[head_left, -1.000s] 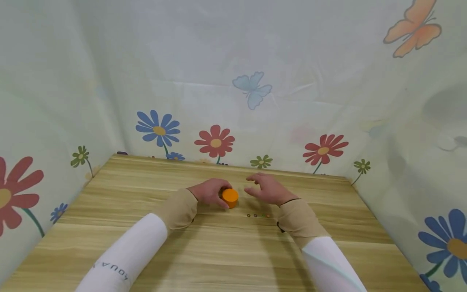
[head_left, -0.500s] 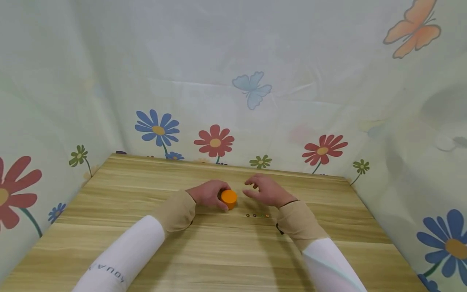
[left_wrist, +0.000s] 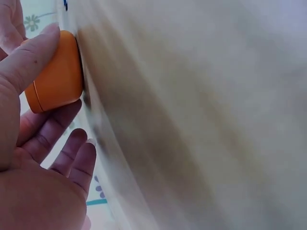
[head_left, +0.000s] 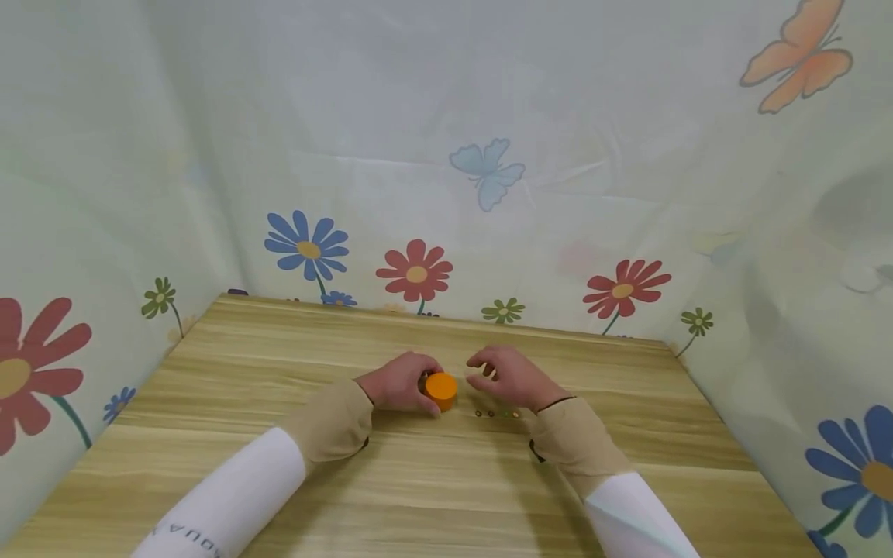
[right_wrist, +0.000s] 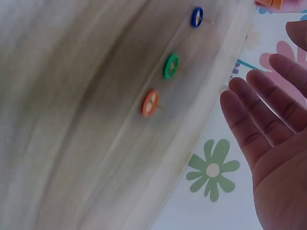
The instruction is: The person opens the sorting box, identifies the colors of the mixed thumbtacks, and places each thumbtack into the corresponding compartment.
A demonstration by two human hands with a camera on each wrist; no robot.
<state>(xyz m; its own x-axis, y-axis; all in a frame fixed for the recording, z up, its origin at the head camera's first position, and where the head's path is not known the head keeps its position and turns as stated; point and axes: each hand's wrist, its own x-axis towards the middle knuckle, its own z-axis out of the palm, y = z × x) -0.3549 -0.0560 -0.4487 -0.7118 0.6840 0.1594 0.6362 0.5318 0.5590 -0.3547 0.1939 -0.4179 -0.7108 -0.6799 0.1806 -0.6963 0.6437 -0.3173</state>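
My left hand grips a small round orange container between thumb and fingers. In the left wrist view the container has a seam near one end, and its other end sits right at the tabletop. To the right, my right hand hovers above the table with loosely bent fingers and nothing in them. Near it lies a row of several small thumbtacks, points up. The right wrist view shows an orange thumbtack, a green thumbtack and a blue thumbtack.
A wood-grain table spans the view beneath both hands. Pale curtains printed with flowers and butterflies enclose its back and sides.
My left hand and the orange container have come slightly toward me and lower. The right hand has dropped a little nearer the thumbtacks. The head view has shifted slightly.
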